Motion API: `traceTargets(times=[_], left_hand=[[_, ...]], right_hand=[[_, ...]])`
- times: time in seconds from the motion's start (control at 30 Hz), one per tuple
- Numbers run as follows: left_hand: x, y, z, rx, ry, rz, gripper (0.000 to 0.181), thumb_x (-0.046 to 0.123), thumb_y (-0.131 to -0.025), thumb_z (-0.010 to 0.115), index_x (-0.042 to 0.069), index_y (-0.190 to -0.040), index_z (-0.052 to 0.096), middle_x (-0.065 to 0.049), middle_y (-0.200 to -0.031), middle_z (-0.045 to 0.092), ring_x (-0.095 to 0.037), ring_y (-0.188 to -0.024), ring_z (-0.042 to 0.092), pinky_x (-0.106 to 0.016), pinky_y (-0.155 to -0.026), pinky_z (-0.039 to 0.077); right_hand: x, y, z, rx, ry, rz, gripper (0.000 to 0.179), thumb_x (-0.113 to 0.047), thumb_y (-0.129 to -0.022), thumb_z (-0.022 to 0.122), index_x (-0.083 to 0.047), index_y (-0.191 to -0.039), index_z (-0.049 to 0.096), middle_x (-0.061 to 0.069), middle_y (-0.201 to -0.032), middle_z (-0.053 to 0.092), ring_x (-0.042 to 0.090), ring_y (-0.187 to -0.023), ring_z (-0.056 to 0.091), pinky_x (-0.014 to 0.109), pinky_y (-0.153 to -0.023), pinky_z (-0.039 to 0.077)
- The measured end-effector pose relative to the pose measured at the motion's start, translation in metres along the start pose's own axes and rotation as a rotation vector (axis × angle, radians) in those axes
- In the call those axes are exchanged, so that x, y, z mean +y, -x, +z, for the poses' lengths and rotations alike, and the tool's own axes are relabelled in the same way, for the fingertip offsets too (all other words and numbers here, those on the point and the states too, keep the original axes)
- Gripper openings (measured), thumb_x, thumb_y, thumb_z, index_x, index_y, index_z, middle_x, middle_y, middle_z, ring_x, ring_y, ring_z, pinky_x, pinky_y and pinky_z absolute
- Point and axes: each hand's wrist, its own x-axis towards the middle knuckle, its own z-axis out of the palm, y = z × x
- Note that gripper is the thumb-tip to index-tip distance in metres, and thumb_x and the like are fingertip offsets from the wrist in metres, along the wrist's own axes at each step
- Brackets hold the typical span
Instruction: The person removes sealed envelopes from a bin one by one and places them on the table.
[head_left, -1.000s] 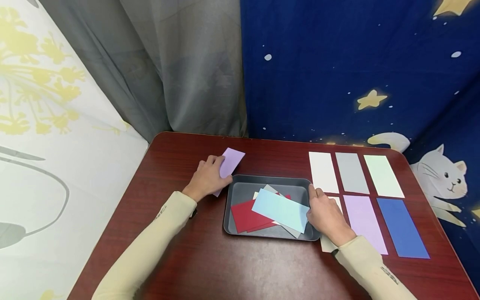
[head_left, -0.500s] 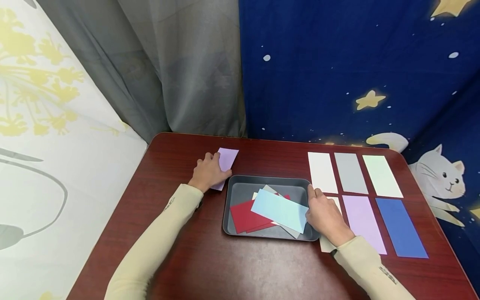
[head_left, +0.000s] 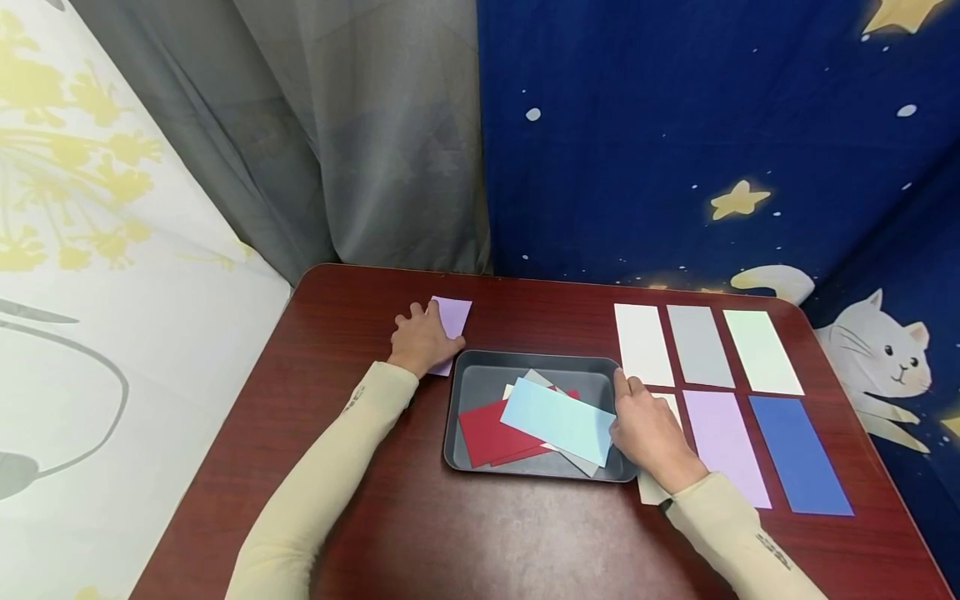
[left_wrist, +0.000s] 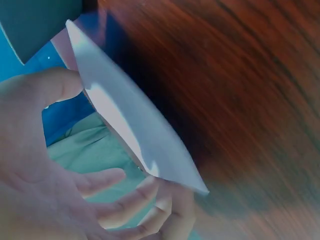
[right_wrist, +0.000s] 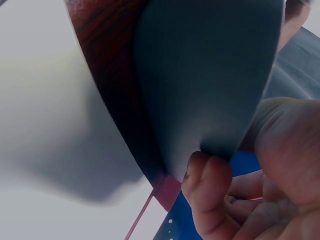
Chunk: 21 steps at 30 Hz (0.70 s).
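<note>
A lavender paper card [head_left: 454, 319] is in my left hand [head_left: 420, 337], just off the tray's far left corner. In the left wrist view, the thumb [left_wrist: 62, 85] touches one end of the card and the fingertips [left_wrist: 162, 187] the other, and the card bows between them. My right hand [head_left: 651, 433] grips the right rim of a dark grey metal tray [head_left: 480, 379]; the right wrist view has the thumb and curled fingers around the tray's edge [right_wrist: 210, 65]. Inside lie a light blue card [head_left: 558, 422], red cards [head_left: 483, 433], and partly covered grey and cream ones.
Right of the tray, cards lie in two rows: white [head_left: 643, 344], grey [head_left: 701, 346] and pale green [head_left: 763, 351] behind; cream [head_left: 651, 492], lavender [head_left: 726, 448] and blue [head_left: 801, 454] in front. My right hand partly covers the cream card. Curtains [head_left: 405, 150] hang behind the table [head_left: 390, 533].
My left hand and the lavender card have shifted slightly left and away from me, and the card has turned straighter. The right hand stays on the tray rim.
</note>
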Motion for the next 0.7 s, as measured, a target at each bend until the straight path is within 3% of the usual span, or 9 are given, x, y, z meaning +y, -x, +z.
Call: traceTargets(times=[0.27,0.7], left_hand=[[0.0054,-0.0056,0.0048,-0.005,-0.044,-0.042,0.097,0.052,-0.095,0.075,-0.003,-0.165,0.035,-0.035,-0.148,0.043,-0.052,-0.131,0.047,-0.067,-0.094,0.055],[0.0077,-0.0073,0.0048,-0.007,-0.052,-0.053,0.098,0.053,-0.096,0.074,-0.004,-0.166,0.034,-0.037,-0.150,0.042,-0.054,-0.135,0.045,-0.070,-0.098,0.053]], right_hand=[[-0.0005,0.0000,-0.0003,-0.003,-0.001,0.002,0.071,0.008,-0.082,0.072,0.023,-0.148,0.049,0.037,-0.120,0.064,0.034,-0.057,0.060,0.048,-0.055,0.056],[0.0003,0.0007,0.0015,0.025,0.010,-0.017,0.071,0.008,-0.081,0.073,0.024,-0.146,0.050,0.037,-0.118,0.063,0.033,-0.055,0.058,0.046,-0.053,0.054]])
